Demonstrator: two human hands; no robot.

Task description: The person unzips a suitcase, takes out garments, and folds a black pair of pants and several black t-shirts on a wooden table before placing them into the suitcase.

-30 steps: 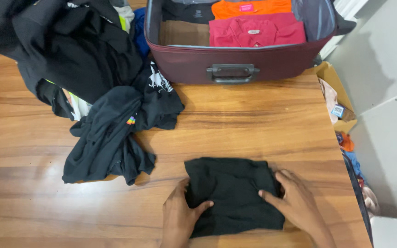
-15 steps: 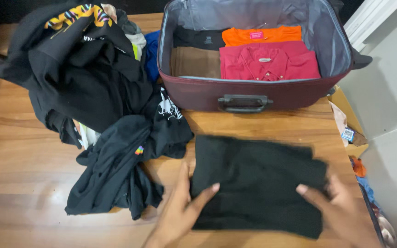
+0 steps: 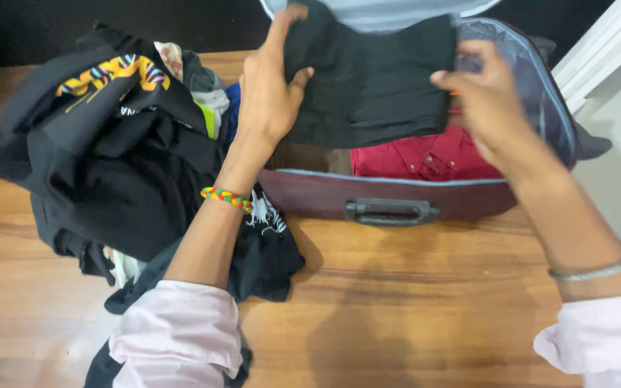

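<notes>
I hold a folded black garment (image 3: 376, 80) in the air over the open maroon suitcase (image 3: 325, 197). My left hand (image 3: 267, 90) grips its left edge and my right hand (image 3: 484, 97) grips its right edge. Below the garment, a folded red shirt (image 3: 425, 159) lies in the suitcase. The garment hides most of the suitcase's inside. A woven coloured band is on my left wrist and a thin metal bracelet on my right.
A heap of dark clothes (image 3: 109, 165) with a yellow-printed black shirt on top lies on the wooden table (image 3: 411, 302) to the left of the suitcase. The suitcase's black handle (image 3: 392, 212) faces me. A white wall is at the right.
Both hands have lifted the folded black garment off the table in front of me and carried it away and up, over the suitcase. The camera has tilted toward the suitcase.
</notes>
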